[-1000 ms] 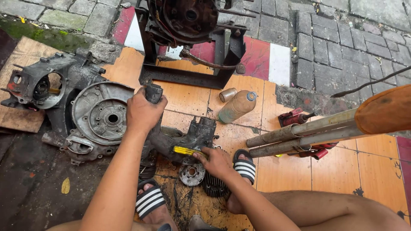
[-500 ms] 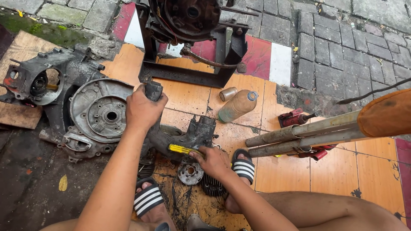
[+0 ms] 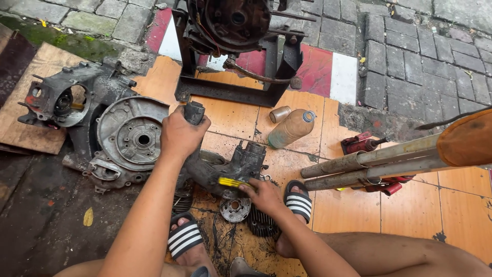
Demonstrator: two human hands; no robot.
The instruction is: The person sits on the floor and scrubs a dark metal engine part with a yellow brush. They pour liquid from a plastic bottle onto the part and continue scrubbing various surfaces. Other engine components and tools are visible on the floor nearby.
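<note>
My left hand (image 3: 179, 136) is closed around a black grip (image 3: 194, 112) that sticks up from a greasy dark engine part (image 3: 225, 172) on the orange tiles. My right hand (image 3: 264, 195) grips a yellow-handled tool (image 3: 231, 182) pressed against the same part's near side. Below the part lie a small round toothed piece (image 3: 235, 209) and a black finned piece (image 3: 261, 226), between my two sandalled feet.
A grey engine casing (image 3: 132, 138) and another housing (image 3: 59, 100) lie left. A black stand holding an engine (image 3: 230, 61) stands behind. A plastic bottle (image 3: 291, 128), a small can (image 3: 280, 114), two pipes (image 3: 369, 164) and a red tool (image 3: 361, 142) lie right.
Both hands keep their grips; my left hand has shifted slightly on the black grip. The view has tilted a little, otherwise nothing has moved.
</note>
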